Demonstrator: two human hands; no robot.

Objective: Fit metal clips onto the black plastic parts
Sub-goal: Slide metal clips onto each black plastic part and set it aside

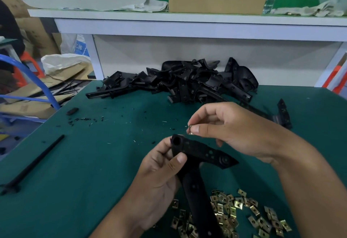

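While the left hand [161, 164] grips a black plastic part [199, 155] with its thumb and curled fingers, the right hand [225, 125] pinches one small metal clip [190, 129] between thumb and finger. The clip is just above the round end of the part, very near it, but not on it. The part is held up over the green counter [93, 162]. A bunch of shiny metal clips [234, 213] lies on the counter close to the person, under the hands. A big pile of black parts [187, 82] sits at the back of the counter. A long black stick [35, 162] lies on the left side.
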